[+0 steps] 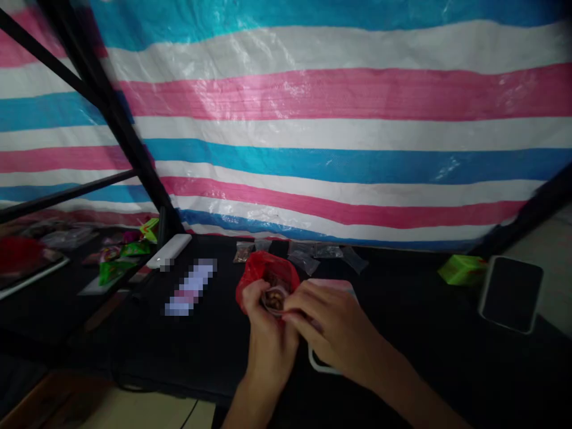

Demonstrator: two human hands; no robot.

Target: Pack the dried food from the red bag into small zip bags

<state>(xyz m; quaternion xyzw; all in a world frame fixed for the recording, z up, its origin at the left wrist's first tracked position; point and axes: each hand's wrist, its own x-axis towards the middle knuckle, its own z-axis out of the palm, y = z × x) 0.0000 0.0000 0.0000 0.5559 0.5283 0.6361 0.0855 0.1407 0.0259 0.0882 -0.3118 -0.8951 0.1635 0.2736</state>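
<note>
Between my hands is a small clear plastic bag with its mouth spread, and brown pieces show inside it. My left hand is closed on the bag's left side, thumb and fingers at the rim. On the other side my right hand pinches the rim with thumb and fingertips. A red plastic bag stands open just behind the small bag, touching or close to my left hand; its contents are mostly hidden. Partly covered by my right hand is a flat, pale-rimmed thing, perhaps a tray.
Several small clear packets lie along the back of the black table. Left are a white oblong object and a pixelated strip. A green box and dark-faced device stand right. Striped sheeting hangs behind.
</note>
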